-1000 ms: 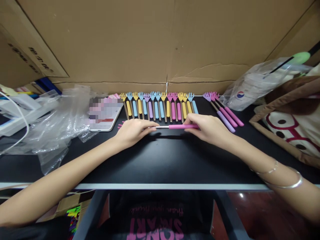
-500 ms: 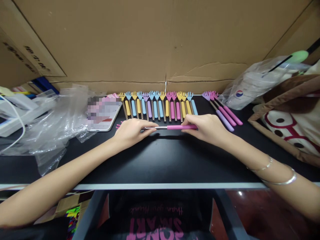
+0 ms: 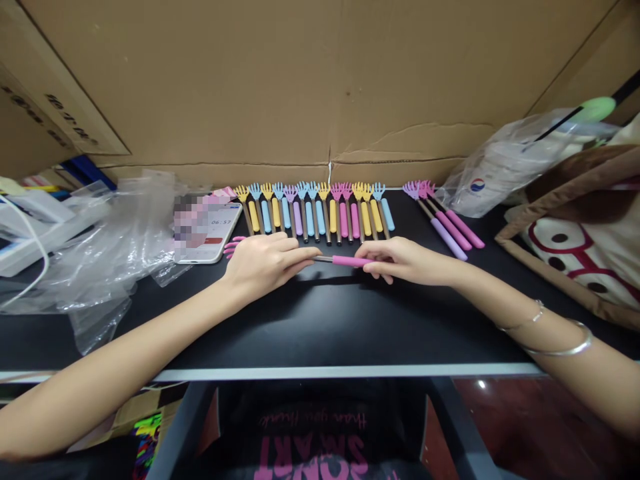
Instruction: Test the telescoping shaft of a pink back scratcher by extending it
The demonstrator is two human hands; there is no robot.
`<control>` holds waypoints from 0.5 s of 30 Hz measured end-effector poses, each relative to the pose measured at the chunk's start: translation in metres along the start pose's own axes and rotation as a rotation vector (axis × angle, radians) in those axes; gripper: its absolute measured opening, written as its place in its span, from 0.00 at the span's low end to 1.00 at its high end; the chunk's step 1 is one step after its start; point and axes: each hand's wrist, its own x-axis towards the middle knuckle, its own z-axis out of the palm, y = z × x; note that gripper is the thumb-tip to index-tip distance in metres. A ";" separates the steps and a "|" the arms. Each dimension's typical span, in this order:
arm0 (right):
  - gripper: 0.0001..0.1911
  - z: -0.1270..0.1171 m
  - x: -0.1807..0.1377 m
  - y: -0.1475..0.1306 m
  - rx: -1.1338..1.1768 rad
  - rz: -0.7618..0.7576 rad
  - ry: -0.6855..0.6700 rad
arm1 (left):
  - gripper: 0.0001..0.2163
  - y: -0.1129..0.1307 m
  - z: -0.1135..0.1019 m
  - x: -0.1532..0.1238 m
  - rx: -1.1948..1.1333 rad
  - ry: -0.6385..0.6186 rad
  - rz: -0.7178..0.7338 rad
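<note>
On phone [image 3: 213, 247]: 06:57 | cup [image 3: 507, 177]: Pepsi globe [image 3: 477, 185] | hands [image 3: 263, 263] hold pink scratcher [image 3: 345, 261]

**Row at the back of the desk [image 3: 340, 327], trio to its right**

Back scratchers [image 3: 333, 217] lie side by side along the rear, heads toward the cardboard [image 3: 330, 73] standing behind them. Apart from the row's right end lie three more scratchers [image 3: 454, 233]; farther right are a bagged cup [image 3: 495, 180] at the rear and a cloth item [image 3: 570, 253] nearer the front. Just left of the row lies a phone [image 3: 220, 237], with plastic bags [image 3: 135, 240] beyond it. Before the row, a crosswise scratcher [image 3: 349, 261] spans left hand [image 3: 263, 263] to right hand [image 3: 400, 260], its head leftmost.
</note>
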 end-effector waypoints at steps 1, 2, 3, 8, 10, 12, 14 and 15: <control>0.19 0.000 0.000 -0.001 0.016 0.006 -0.014 | 0.13 0.000 -0.001 0.000 -0.001 -0.012 -0.005; 0.20 0.000 0.001 -0.003 0.028 0.014 -0.025 | 0.14 0.001 -0.001 0.001 -0.007 -0.023 -0.014; 0.20 0.000 0.001 -0.004 0.034 0.023 -0.031 | 0.15 0.001 -0.001 0.001 -0.015 -0.034 -0.026; 0.20 0.003 0.002 -0.004 -0.055 -0.013 0.006 | 0.15 0.003 0.002 0.000 -0.082 -0.109 -0.096; 0.20 0.005 0.002 -0.002 -0.116 -0.039 0.029 | 0.14 0.003 0.003 -0.001 -0.111 -0.137 -0.109; 0.21 0.006 0.003 -0.003 -0.141 -0.051 0.032 | 0.13 0.003 0.003 0.000 -0.131 -0.159 -0.116; 0.21 0.006 0.003 -0.004 -0.144 -0.055 0.033 | 0.13 0.003 0.002 0.002 -0.133 -0.181 -0.132; 0.20 0.004 0.002 -0.006 -0.147 -0.049 0.039 | 0.13 0.003 0.001 0.003 -0.129 -0.192 -0.140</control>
